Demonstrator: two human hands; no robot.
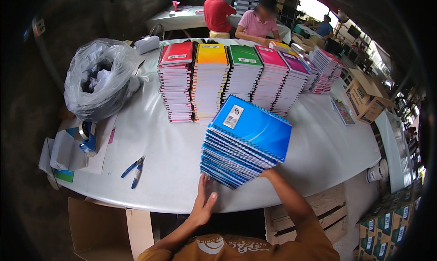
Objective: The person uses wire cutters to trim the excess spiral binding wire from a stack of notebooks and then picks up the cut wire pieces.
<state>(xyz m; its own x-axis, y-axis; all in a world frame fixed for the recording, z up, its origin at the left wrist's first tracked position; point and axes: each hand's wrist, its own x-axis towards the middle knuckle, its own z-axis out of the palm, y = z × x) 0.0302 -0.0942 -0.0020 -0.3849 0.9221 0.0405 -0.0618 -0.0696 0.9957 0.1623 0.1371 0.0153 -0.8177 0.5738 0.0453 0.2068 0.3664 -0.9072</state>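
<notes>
A tall stack of blue spiral-bound notebooks [261, 124] is in front of me, turned at an angle, its top cover bearing a white label. My left hand [203, 204] holds the stack at its lower left edge, thumb apart from fingers laid along the side. On the other side my right hand [269, 173] reaches in at the lower right; its fingers are hidden behind the notebooks. Beyond stand stacks of red notebooks [176, 85], yellow notebooks [210, 81], green notebooks [244, 74], pink notebooks [271, 74] and purple notebooks [291, 81], side by side.
Blue-handled pliers [133, 171] and a tape dispenser [88, 138] lie on the table [159, 170] to my left, near a plastic bag [102, 79]. Cardboard boxes stand at the right [364, 97] and below the left edge [102, 229]. A person in pink [257, 26] sits across.
</notes>
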